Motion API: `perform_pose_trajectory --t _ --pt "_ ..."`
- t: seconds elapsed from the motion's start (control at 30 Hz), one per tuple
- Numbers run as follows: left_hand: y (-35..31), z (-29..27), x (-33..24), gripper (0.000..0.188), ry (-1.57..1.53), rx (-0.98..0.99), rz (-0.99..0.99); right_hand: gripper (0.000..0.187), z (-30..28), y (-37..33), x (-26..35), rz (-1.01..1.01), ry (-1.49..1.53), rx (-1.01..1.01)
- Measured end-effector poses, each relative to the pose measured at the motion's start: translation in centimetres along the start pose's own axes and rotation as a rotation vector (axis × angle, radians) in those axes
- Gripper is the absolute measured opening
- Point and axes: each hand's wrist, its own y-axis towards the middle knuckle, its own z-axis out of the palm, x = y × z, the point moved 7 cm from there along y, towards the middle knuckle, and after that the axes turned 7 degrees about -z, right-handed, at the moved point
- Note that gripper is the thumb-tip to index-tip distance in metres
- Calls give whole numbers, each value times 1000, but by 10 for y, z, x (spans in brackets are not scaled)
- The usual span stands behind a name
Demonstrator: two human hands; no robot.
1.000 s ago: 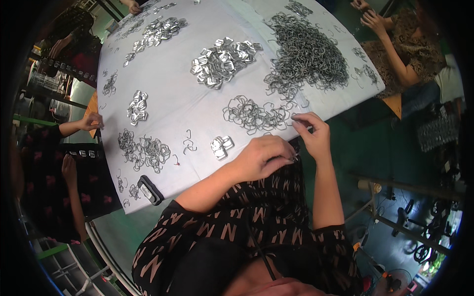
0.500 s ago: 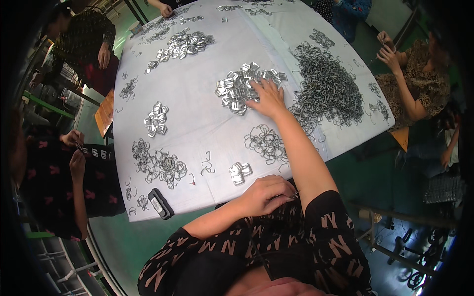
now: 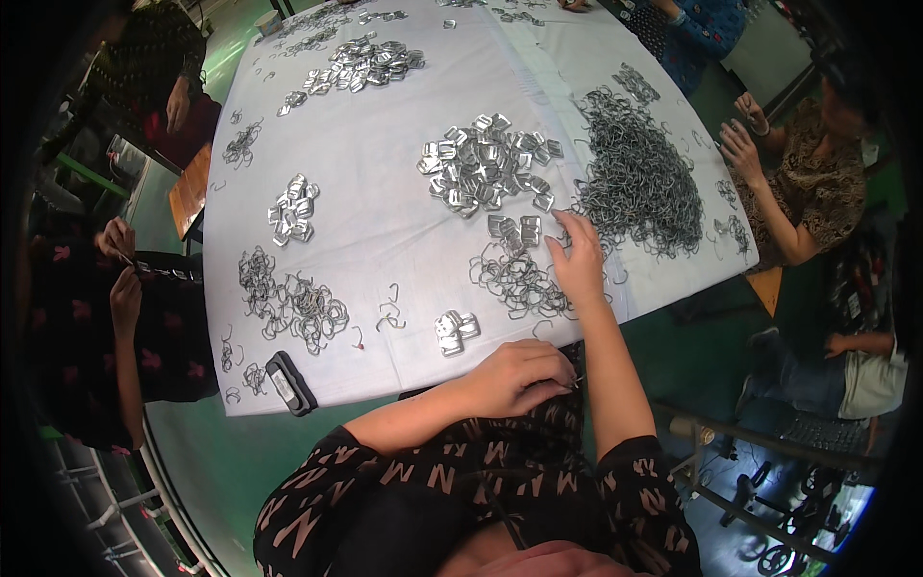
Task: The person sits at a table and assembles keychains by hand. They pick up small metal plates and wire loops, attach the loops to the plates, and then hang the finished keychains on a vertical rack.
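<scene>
My right hand (image 3: 579, 258) is over the table with its fingers apart, beside a few shiny metal buckles (image 3: 515, 232). Just beyond them lies the large pile of flat silver buckles (image 3: 486, 162). A heap of bent wire hooks (image 3: 519, 281) sits left of my right wrist. My left hand (image 3: 527, 378) is closed at the near table edge, its thumb pressed to the fingers. Something small and thin shows at its fingertips, too small to make out. In front of the left hand rest several white-and-silver pieces (image 3: 456, 331) in a small cluster.
The white-covered table (image 3: 375, 183) carries a big heap of dark hooks (image 3: 642, 178) at right, more buckles (image 3: 370, 62) farther off and more hooks (image 3: 306, 313) at left. A black oblong object (image 3: 290, 383) lies at the near left edge. Other people work around it.
My right hand has come back toward me from the large buckle pile, and a few buckles now lie between that pile and the near hooks. My left hand stays closed in place.
</scene>
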Motion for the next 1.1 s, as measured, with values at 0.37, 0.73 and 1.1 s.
perform_pose_trajectory --t 0.37,0.73,1.1 --pt "-3 2 -3 11 14 6 -7 25 27 4 4 -96 -228 58" --pt "0 3 12 12 38 -204 -149 13 -65 -77 27 374 743 -75" --pt "9 27 16 15 150 -255 -231 10 -119 -111 81 191 453 -161"
